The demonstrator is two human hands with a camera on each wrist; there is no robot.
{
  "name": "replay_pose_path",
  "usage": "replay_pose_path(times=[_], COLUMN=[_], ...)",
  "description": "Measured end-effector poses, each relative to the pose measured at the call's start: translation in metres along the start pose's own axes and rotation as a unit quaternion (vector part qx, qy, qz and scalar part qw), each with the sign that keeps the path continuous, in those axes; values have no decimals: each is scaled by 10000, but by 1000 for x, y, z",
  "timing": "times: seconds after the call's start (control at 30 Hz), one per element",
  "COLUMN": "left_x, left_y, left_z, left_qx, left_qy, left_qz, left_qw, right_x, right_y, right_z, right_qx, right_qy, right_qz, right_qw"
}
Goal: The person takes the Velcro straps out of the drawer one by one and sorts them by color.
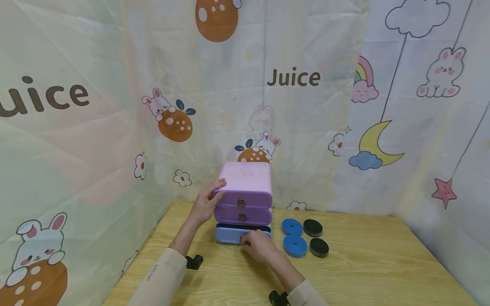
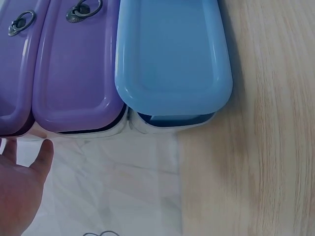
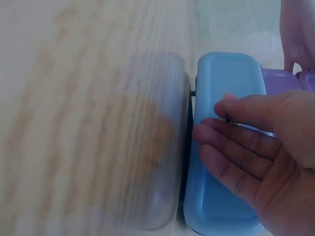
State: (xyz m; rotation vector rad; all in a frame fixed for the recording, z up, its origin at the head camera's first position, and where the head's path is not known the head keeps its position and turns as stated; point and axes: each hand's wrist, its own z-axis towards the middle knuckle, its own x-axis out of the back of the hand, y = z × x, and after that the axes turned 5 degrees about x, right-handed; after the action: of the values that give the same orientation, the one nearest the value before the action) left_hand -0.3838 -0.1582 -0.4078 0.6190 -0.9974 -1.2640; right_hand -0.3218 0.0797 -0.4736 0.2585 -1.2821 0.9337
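A small drawer cabinet with a pink top stands on the table. It has two purple drawers, one above the other, over a blue drawer. The blue drawer is pulled out a little, with a dark gap behind its front. My right hand pinches the small metal handle on the blue front between thumb and fingers, mostly hiding it. Against the cabinet's upper left side rests my left hand, fingers extended and thumb near the top purple drawer's edge. What lies inside the blue drawer is hidden.
Right of the cabinet lie two flat blue rolls and two black ones. The wooden table reaches patterned cloth walls at the back and sides. Black wrist-worn pieces show beside both sleeves.
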Motion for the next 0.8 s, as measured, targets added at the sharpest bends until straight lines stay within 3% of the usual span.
replay_pose_path(times=[0.6,0.8], left_x=[0,0], left_y=[-1,-1], left_z=[-1,-2], left_qx=[-50,19], left_qy=[41,42], left_qz=[-29,-26], left_qw=[10000,10000], right_x=[5,9], right_y=[-3,-7], right_z=[-10,-10], right_qx=[132,114], right_qy=[135,-235], right_qz=[-188,-4], right_qw=[9996,9997])
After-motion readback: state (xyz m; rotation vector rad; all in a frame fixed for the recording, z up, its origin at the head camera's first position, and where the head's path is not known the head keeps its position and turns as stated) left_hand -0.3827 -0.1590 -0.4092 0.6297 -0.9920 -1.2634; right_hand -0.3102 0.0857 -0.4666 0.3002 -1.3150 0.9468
